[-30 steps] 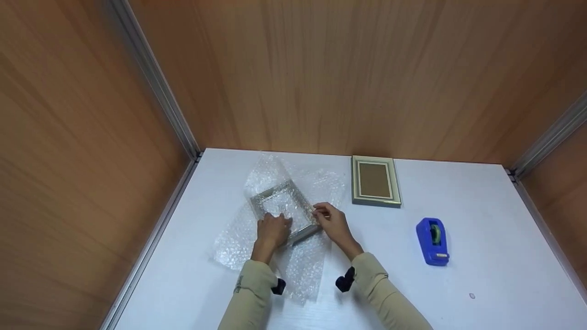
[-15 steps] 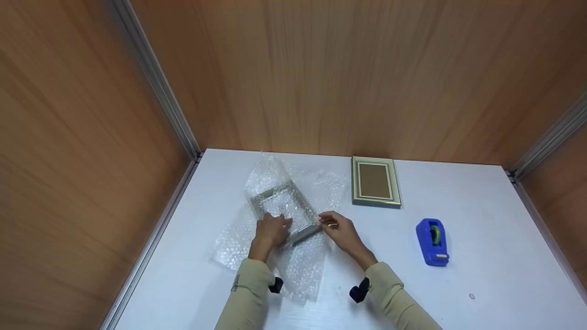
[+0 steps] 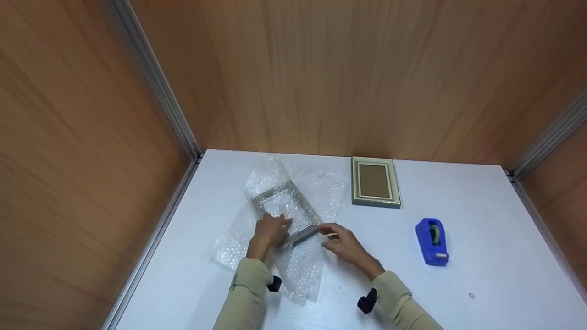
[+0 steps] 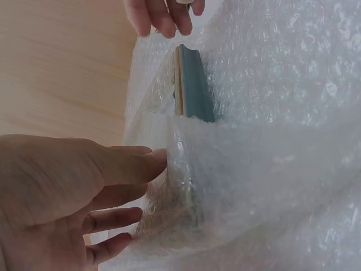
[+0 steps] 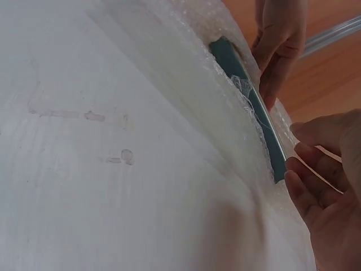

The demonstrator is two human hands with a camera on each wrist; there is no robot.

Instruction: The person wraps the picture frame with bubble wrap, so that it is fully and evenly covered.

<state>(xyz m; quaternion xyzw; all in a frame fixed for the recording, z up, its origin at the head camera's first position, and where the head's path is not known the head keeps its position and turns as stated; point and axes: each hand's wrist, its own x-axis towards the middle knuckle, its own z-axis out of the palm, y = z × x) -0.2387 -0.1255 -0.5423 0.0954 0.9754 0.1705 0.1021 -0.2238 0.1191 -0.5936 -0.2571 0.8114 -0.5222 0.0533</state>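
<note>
A picture frame [image 3: 305,234] lies tilted on the table, partly covered by a clear sheet of bubble wrap [image 3: 234,243]. Its near edge is bare, and this greenish frame side [image 4: 196,87] pokes out of the wrap in the left wrist view. My left hand [image 3: 270,231] rests on the wrapped frame, thumb and fingers spread against the plastic. Beside the near right corner is my right hand [image 3: 346,245], fingers loosely bent and holding nothing. From the right wrist, the fingertips of my right hand [image 5: 333,180] look close to that corner; contact is unclear.
A second, unwrapped picture frame [image 3: 390,183] lies at the back of the white table [image 3: 477,220]. To the right stands a blue tape dispenser [image 3: 432,243]. Wooden panels [image 3: 348,82] enclose the back and sides.
My right hand has moved down and slightly right from the wrapped frame's right side, its fingers coming away from the plastic. The left hand has stayed almost still on the frame.
</note>
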